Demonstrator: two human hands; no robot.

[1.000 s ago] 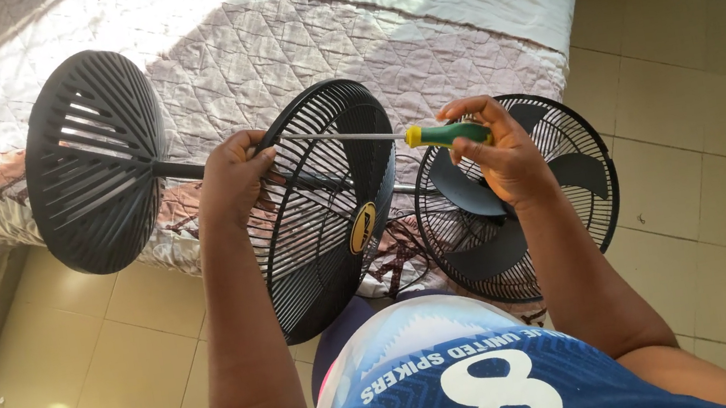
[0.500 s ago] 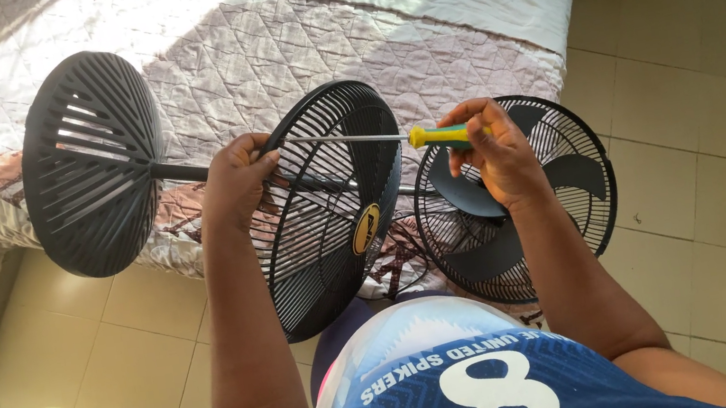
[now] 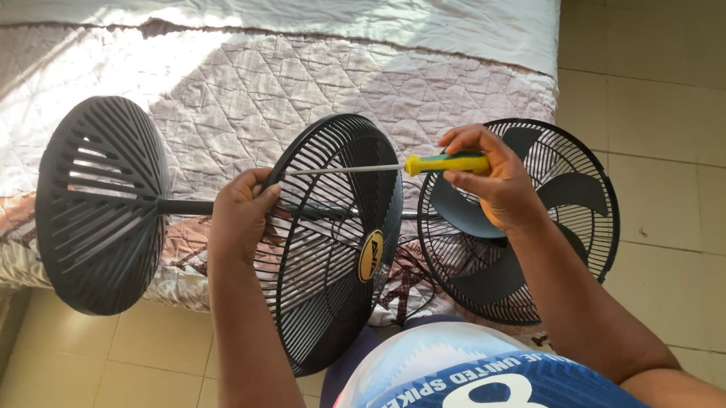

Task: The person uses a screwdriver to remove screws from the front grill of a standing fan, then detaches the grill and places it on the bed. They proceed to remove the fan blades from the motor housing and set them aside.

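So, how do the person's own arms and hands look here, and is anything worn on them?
Both arms are bare along the whole visible length, with no sleeves in view. The left hand and the right hand wear no gloves, and I see no watch, ring or bracelet. Below them shows a blue and white shirt with white print.

Fan base (image 3: pixel 102 207) left, front grille (image 3: pixel 334 237) centre, rear grille with blades (image 3: pixel 522 209) right; bed (image 3: pixel 312 58) behind.

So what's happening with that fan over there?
A person is working on a taken-apart black pedestal fan beside a bed. The left hand grips the rim of the black front grille. The right hand holds a green-and-yellow-handled screwdriver, its tip at that rim. The rear grille with blades stands beside.
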